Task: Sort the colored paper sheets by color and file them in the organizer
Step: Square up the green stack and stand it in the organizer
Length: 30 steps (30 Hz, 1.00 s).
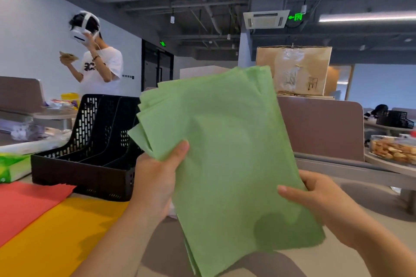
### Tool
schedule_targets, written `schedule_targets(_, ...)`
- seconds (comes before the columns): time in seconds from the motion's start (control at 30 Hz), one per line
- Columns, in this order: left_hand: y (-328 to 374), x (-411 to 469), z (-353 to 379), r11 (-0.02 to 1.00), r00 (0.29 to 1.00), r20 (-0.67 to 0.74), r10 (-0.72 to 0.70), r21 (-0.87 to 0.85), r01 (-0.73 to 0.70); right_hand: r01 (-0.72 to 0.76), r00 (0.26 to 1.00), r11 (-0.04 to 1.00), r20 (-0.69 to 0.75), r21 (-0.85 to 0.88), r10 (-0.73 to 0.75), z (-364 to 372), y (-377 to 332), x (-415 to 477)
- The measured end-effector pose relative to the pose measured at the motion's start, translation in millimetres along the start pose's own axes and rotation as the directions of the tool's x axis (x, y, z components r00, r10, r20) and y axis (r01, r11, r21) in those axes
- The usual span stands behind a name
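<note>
Fingers (pixel 180 153) of my left hand (pixel 155 177) pinch the left edge of a fanned stack of green paper sheets (pixel 225 141), thumb on top. My right hand (pixel 315 200) grips the stack's right edge the same way. Seen from my head camera, the stack is raised and tilted above the desk (pixel 369 207). A black mesh organizer (pixel 90 141) stands just behind my left hand. Red paper (pixel 27 204) and yellow paper (pixel 56 238) lie flat on the desk, to my left.
</note>
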<state>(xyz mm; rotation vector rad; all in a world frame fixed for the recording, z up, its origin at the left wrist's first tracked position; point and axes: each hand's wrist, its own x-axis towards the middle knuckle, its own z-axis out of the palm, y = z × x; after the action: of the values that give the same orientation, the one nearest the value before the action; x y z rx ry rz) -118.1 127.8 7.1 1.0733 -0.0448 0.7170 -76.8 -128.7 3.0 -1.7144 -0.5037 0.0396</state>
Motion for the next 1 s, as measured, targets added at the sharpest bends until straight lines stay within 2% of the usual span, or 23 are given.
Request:
schedule_targets(0.1,18.4,7.2,27.5,0.995,0.978,0.202,-0.058,0.094,0.039,0.101,0.982,0.995,-0.163,0.007,-0.099,-1.6,-16.3,-2.2)
schedule_targets(0.2,24.6,12.7,44.7,0.992,0.957,0.278,-0.088,0.115,0.058,0.159,0.96,0.985,-0.245,0.074,-0.136,-9.2,-20.7,-5.3)
schedule_targets(0.3,20.0,13.1,54.1,0.995,0.954,0.294,-0.067,0.086,0.043,0.219,0.958,0.971,-0.211,0.099,-0.195,-16.4,-21.0,-8.0)
schedule_targets(0.43,17.4,13.4,57.8,0.986,0.937,0.346,-0.046,0.164,-0.012,0.298,0.943,0.947,-0.193,0.116,-0.273,-21.1,-25.8,-6.7)
schedule_targets(0.5,20.4,13.5,57.2,0.993,0.937,0.348,-0.005,0.114,-0.037,0.331,0.93,0.935,-0.211,0.122,-0.302,-21.9,-29.5,-5.7)
schedule_targets(0.7,34.7,3.7,62.8,0.987,0.913,0.394,0.102,0.078,-0.144,0.389,0.908,0.918,-0.202,0.079,-0.368,-12.7,-42.0,-6.6)
schedule_targets(0.83,40.0,-4.7,69.2,0.979,0.897,0.416,0.149,0.064,-0.192,0.395,0.906,0.906,-0.226,0.149,-0.358,-6.3,-45.6,-8.4)
schedule_targets(0.9,40.1,-7.5,72.6,0.954,0.892,0.4,0.21,0.114,-0.276,0.396,0.898,0.905,-0.269,0.154,-0.348,-2.0,-50.3,-9.6)
schedule_targets(1.0,39.1,-6.1,73.8,0.885,0.89,0.334,0.311,0.239,-0.399,0.391,0.864,0.918,-0.366,0.058,-0.345,-2.5,-53.7,-9.4)
